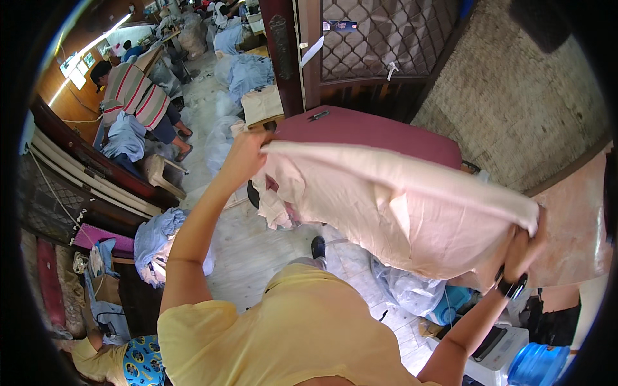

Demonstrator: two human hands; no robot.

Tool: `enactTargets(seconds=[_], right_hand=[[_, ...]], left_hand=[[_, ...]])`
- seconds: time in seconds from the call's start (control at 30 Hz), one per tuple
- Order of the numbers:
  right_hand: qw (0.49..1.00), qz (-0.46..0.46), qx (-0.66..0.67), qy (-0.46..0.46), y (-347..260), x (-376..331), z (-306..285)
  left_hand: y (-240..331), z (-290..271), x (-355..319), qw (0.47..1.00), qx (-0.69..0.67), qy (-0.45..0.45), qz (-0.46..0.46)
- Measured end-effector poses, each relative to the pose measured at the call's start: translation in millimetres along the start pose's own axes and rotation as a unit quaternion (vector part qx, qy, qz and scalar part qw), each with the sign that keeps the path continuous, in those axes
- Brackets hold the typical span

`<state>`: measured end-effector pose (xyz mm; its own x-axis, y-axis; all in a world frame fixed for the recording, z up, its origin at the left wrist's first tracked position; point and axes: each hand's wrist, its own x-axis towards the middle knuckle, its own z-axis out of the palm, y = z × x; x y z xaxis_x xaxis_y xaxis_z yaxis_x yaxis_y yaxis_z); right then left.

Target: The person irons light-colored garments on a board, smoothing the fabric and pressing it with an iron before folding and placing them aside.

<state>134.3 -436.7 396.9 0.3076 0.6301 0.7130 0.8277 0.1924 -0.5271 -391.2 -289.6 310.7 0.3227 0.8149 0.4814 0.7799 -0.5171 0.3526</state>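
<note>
A wide piece of cream fabric (360, 206) is stretched between my two hands, its far edge pulled nearly straight and slightly blurred. My left hand (248, 153) is closed on the far left corner. At the right end of that edge, my right hand (521, 254) grips the other corner, with a dark watch (512, 286) on the wrist. The fabric hangs in soft folds toward me, one small flap (399, 212) standing out near its middle. Beyond it lies a maroon padded tabletop (380, 132), partly covered by the cloth. Small dark thread snips (318, 116) rest on that top.
A wooden frame with a lattice panel (386, 45) stands behind the table. At right is a pinkish board (573, 219); below it, clear plastic bags (412, 286) and a blue water jug (537, 363). Leftward, a person in a striped shirt (138, 93) bends near garment piles (248, 77).
</note>
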Motion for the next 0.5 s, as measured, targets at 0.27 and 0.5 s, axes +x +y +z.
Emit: enactTargets(seconds=[0.27,0.5], right_hand=[[0.99,-0.047,-0.132,0.003,171.2,114.8,79.4],[0.977,0.114,0.125,-0.129,174.6,99.9,69.0]], left_hand=[[-38.7,20.2,127.2,0.969,-0.073,0.237,0.026],[-46.2,10.3,88.6,0.977,-0.186,0.087,0.049]])
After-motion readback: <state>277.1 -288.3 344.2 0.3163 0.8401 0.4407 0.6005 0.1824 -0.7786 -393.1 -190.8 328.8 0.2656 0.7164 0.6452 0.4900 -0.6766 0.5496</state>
